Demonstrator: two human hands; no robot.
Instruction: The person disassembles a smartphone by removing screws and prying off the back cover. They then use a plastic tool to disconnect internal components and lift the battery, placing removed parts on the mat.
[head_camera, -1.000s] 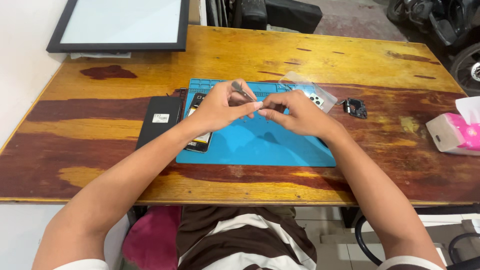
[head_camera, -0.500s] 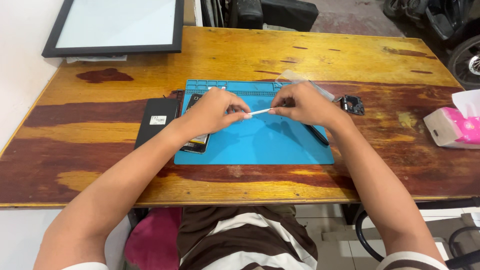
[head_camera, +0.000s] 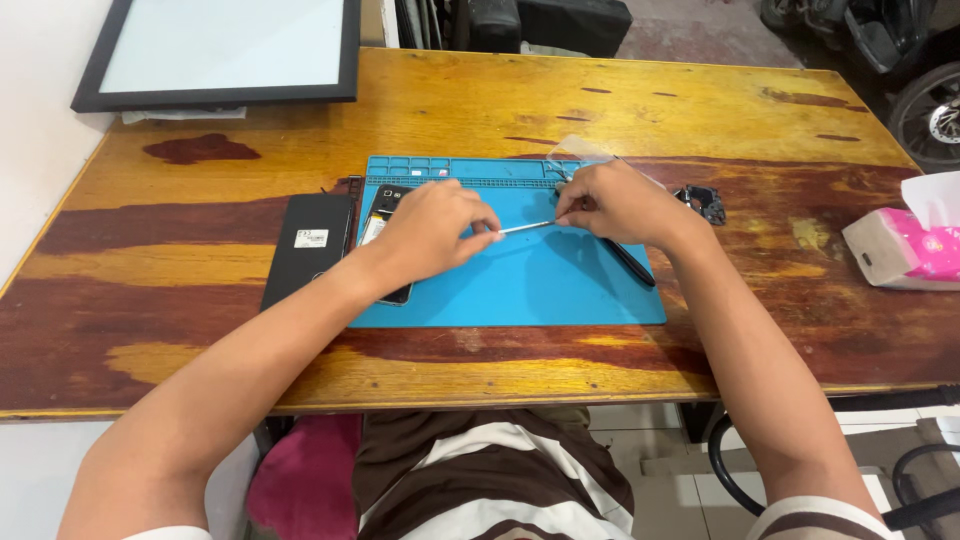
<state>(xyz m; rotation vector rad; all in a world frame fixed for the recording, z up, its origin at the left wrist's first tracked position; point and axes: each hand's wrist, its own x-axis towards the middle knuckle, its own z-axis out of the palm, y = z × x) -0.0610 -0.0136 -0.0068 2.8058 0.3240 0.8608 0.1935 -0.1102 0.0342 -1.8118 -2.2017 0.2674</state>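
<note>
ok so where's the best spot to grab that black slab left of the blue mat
Take the black slab across its two long edges near the middle, coming from above. It lies flat on the table, its left edge free; the mat crowds its right edge.

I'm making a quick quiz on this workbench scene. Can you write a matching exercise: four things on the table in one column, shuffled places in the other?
Things:
1. black flat panel
2. pink tissue pack
3. black-framed board
4. thin white strip

Places:
A. far left corner of the wooden table
B. between left hand and right hand, above the blue mat
C. just left of the mat
D. right edge of the table

Pairs: 1-C, 2-D, 3-A, 4-B
</note>
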